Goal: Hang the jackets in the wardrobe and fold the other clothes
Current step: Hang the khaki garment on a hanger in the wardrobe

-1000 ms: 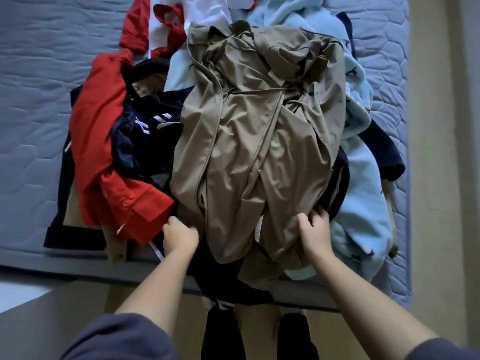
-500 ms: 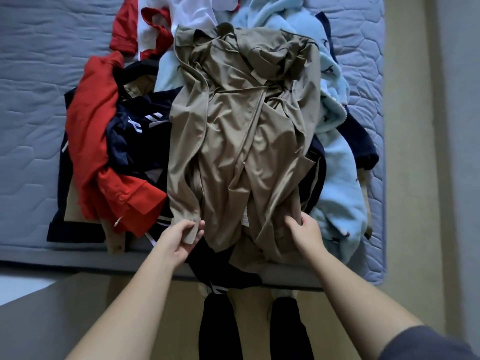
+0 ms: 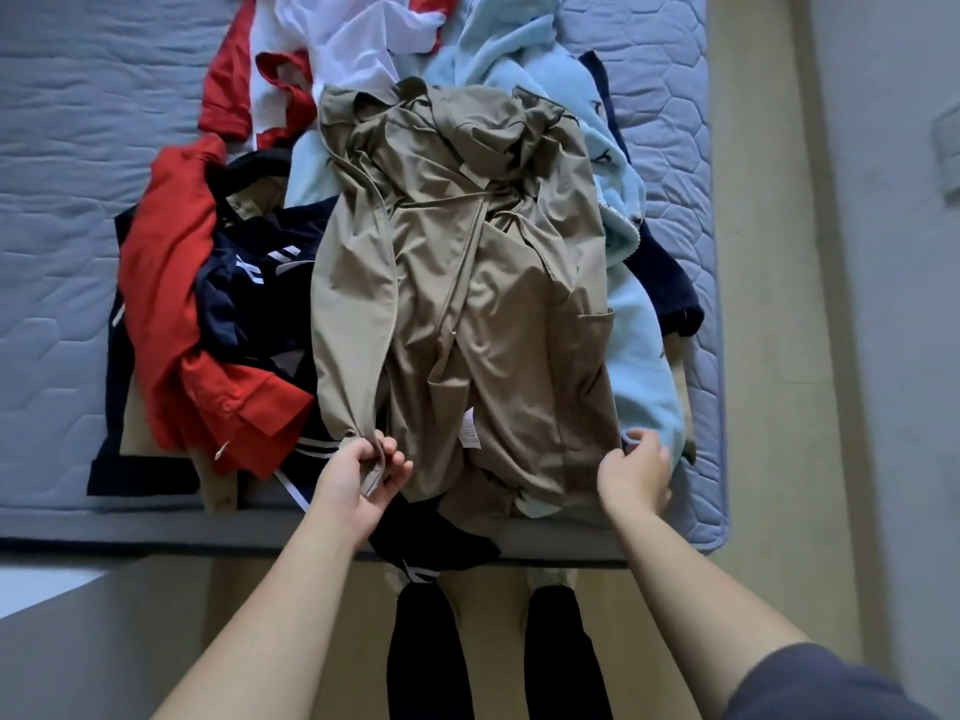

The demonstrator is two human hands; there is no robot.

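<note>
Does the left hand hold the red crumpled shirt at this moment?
No, the left hand pinches the sleeve cuff of the beige zip-front jacket; the red crumpled shirt lies apart from it.

Only one view is supplied, worn on the head. The scene is looked down on steeply and slightly forward, from close above the near edge of the bed (image 3: 78, 252). The tan jacket (image 3: 493, 304) is framed at centre, the wearer's legs (image 3: 426, 657) at 6 o'clock, the floor (image 3: 758, 356) at 3 o'clock.
</note>
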